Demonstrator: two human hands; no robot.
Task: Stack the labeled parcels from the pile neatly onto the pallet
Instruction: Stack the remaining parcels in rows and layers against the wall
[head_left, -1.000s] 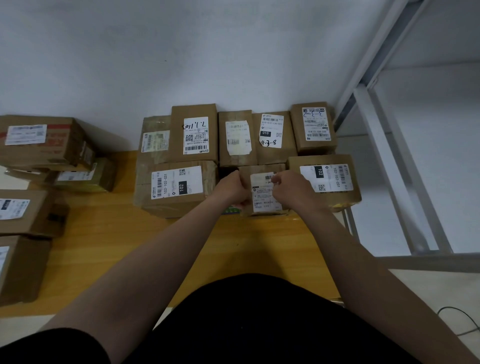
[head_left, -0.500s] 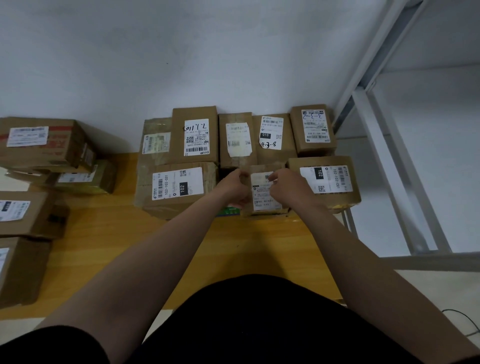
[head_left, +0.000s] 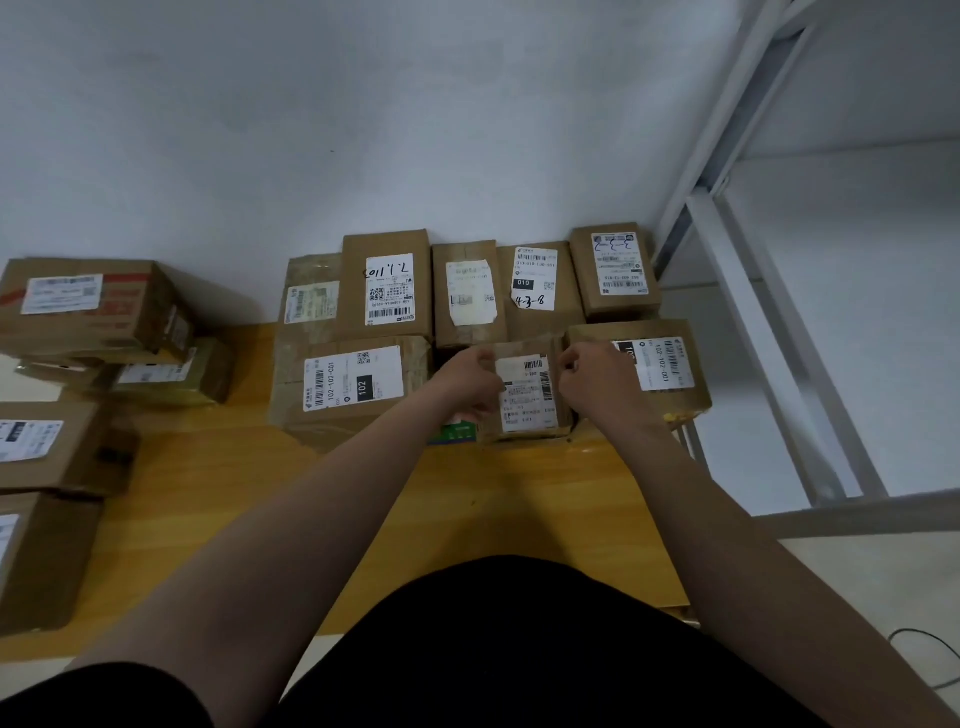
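Brown cardboard is held between both hands: a small parcel (head_left: 527, 395) with a white barcode label on top is gripped at its left edge by the left hand (head_left: 470, 382), whose fingers are curled over that side. Its right edge is gripped by the right hand (head_left: 597, 384), whose fingers are bent in against the upper right corner. The parcel is kept label upward, directly between the two hands, at the front of the stack on the pale wooden pallet (head_left: 363, 499). Whether its underside is resting fully on the wood cannot be told.

Just outside the left hand, close to the wrist, a wide parcel (head_left: 353, 387) marked 102 is seen. Just outside the right hand a second wide parcel (head_left: 665, 364) with a similar label is partly covered by the knuckles. Beyond the fingertips of both hands a back row (head_left: 387, 286) of five parcels is lined up against the grey wall (head_left: 311, 130), labels upward. Under the left hand, at the small parcel's near left corner, a green packet (head_left: 460, 431) is partly shown.

Well away from the left hand, out past the left forearm, the pile (head_left: 78, 312) of larger parcels is stacked at the pallet's far side. Well beyond the right hand a white metal rack (head_left: 753, 322) is set against the wall.
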